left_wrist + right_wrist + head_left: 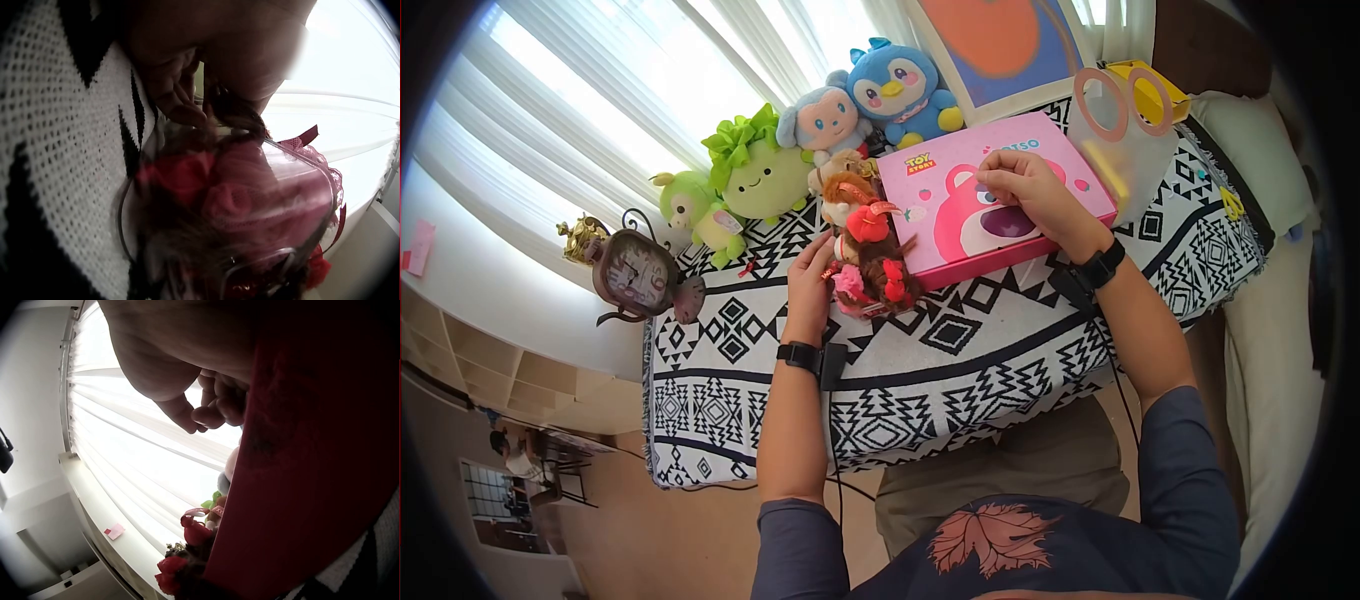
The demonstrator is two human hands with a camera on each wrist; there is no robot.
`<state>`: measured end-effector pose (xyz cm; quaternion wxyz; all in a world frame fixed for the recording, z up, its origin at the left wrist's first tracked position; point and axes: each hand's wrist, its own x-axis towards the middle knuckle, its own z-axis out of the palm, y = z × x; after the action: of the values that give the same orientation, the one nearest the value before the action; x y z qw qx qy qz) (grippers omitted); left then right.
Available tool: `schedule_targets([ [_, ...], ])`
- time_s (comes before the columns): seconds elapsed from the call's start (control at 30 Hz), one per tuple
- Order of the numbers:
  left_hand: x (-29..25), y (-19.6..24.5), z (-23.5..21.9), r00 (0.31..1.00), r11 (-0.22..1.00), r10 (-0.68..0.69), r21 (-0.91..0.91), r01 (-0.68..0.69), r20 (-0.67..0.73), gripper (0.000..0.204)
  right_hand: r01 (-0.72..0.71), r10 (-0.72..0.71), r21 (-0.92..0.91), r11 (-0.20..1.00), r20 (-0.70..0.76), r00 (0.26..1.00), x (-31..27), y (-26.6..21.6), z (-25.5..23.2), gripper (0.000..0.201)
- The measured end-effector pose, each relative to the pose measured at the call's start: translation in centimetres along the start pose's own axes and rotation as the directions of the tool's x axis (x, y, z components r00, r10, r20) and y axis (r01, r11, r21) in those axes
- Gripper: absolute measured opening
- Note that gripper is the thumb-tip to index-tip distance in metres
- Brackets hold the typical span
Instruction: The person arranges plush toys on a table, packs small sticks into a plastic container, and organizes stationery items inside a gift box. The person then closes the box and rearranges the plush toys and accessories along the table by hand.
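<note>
Brown-and-red plush toys point(878, 251) lie just right of the nearer left hand point(807, 290), their row running forward, its bent fingers touching them, any hold unclear; the right hand point(1040, 200), curled and seemingly empty, is farther right.

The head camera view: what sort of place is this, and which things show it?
Probably a bedroom or playroom at home: sheer curtains, plush toys such as the penguin, and a mantel-style clock.

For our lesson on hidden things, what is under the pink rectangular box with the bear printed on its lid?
Black-and-white patterned cloth shows along the near edge of the pink box. What lies directly beneath is hidden.
</note>
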<state>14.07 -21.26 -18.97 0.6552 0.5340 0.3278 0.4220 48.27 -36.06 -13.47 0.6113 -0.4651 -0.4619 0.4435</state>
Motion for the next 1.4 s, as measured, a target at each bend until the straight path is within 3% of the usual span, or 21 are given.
schedule_targets([
  [1.4, 0.27, -0.37, -0.46, 1.0, 1.0, 0.006, 0.014, -0.006, 0.006, 0.045, -0.013, 0.013, 0.06, 0.998, -0.006, 1.0, 0.06, 0.14, 0.07, 0.011],
])
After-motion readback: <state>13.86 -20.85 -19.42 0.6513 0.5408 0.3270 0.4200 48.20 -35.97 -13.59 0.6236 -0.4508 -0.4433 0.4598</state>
